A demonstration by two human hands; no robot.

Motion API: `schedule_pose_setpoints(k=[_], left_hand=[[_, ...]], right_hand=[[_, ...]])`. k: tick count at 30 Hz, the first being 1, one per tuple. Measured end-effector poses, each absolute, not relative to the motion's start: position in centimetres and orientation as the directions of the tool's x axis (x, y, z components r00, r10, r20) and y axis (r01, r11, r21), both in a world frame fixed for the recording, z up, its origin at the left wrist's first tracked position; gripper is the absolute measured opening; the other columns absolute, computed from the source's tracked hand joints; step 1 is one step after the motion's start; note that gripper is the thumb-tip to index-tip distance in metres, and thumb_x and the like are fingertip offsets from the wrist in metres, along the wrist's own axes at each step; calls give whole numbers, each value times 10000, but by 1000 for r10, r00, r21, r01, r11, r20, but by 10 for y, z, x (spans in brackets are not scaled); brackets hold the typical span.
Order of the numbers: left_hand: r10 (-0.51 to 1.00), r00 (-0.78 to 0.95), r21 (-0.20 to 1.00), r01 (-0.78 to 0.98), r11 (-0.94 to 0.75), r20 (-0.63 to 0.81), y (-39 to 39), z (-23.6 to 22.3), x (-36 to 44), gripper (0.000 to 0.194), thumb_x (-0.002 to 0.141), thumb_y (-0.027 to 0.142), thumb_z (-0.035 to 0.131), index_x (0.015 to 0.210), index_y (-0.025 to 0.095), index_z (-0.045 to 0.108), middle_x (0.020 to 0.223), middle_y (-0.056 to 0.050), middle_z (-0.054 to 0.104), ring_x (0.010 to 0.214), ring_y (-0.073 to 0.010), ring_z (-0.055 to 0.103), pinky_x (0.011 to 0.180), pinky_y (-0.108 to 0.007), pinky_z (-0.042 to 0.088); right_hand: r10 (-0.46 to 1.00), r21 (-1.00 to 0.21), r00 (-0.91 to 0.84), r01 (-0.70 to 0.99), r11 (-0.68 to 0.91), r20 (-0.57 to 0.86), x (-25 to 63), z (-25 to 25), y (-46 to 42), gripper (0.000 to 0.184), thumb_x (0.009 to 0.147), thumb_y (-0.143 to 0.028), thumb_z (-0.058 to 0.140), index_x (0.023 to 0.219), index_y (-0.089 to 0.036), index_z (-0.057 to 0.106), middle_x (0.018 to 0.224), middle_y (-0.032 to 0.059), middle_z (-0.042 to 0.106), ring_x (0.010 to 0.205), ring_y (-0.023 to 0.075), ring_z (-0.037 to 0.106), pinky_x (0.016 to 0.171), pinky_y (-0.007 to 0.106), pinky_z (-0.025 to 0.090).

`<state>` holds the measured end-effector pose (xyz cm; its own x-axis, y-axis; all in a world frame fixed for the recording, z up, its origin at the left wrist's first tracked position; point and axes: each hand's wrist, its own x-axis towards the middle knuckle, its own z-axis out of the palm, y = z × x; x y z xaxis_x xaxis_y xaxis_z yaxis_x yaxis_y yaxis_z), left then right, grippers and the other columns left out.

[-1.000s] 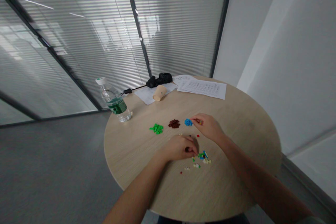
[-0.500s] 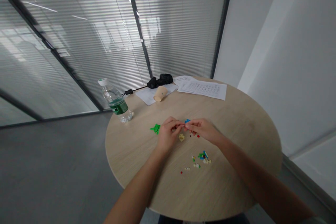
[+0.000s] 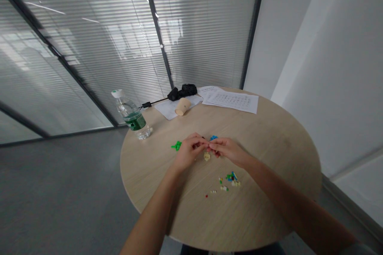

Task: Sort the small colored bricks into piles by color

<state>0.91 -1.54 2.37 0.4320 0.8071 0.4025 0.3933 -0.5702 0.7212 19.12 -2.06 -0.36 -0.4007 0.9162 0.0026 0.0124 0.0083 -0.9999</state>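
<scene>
Green bricks (image 3: 177,146) lay apart from blue bricks (image 3: 213,138) on the table (image 3: 269,159); the left hand (image 3: 189,152) and right hand (image 3: 228,151) met, fingertips pressed together, hiding whatever they pinched.

Left hand (image 3: 188,152), right hand (image 3: 227,151) meet at fingertips over round wooden table (image 3: 263,207); blue plastic bricks (image 3: 213,138) just beyond.

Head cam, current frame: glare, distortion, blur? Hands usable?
Head view: wide-angle distortion leans the window blinds and stretches the table into an oval; bright streaks reflect on the blinds; light is flat, with faint shadows; the left hand and right hand look slightly soft but usable; the small bricks are too tiny to read individually.
</scene>
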Motion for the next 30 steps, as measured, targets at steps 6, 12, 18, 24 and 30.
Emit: schedule_pose_setpoints(k=[6, 12, 18, 24, 30], left_hand=[[777, 622, 675, 532, -511, 98, -6, 25, -24, 121, 753, 148, 595, 728, 165, 712, 717, -13, 654, 658, -109, 570, 635, -212, 431], [772, 636, 632, 591, -502, 19, 1, 11, -34, 159, 707, 141, 574, 715, 188, 725, 704, 0, 691, 632, -109, 597, 626, -208, 448], [779, 625, 582, 650, -489, -43, 2, 11, -35, 172, 701, 166, 575, 749, 175, 739, 717, -6, 694, 634, -110, 589, 619, -200, 433], [793, 601, 588, 680, -438, -103, 0, 16, -34, 164, 718, 180, 582, 772, 169, 737, 743, -11, 699, 667, -122, 595, 652, -215, 442], [840, 543, 631, 656, -414, -14, -1, 19, -35, 183, 739, 170, 559, 814, 167, 725, 833, -29, 714, 744, -137, 623, 710, -233, 460]], right_hand=[[818, -930, -575, 317, 188, -30, 202, 1, -29, 96, 702, -212, 646, 763, -171, 708, 700, 11, 667, 595, 100, 543, 569, 210, 402], [576, -836, -800, 425, 347, -167, 211, 9, -37, 109, 665, -162, 662, 732, -165, 748, 521, -40, 559, 474, 66, 424, 466, 180, 306], [524, -797, -828, 449, 403, -201, 213, 5, -33, 156, 663, -191, 677, 787, -155, 765, 541, -36, 553, 477, 59, 404, 461, 176, 301], [527, -771, -820, 479, 420, -223, 213, -2, -30, 161, 660, -180, 695, 800, -139, 763, 572, -25, 559, 497, 60, 436, 469, 175, 311], [522, -761, -818, 494, 421, -242, 211, -1, -32, 125, 669, -161, 681, 767, -141, 755, 564, -27, 554, 498, 63, 419, 473, 184, 303]])
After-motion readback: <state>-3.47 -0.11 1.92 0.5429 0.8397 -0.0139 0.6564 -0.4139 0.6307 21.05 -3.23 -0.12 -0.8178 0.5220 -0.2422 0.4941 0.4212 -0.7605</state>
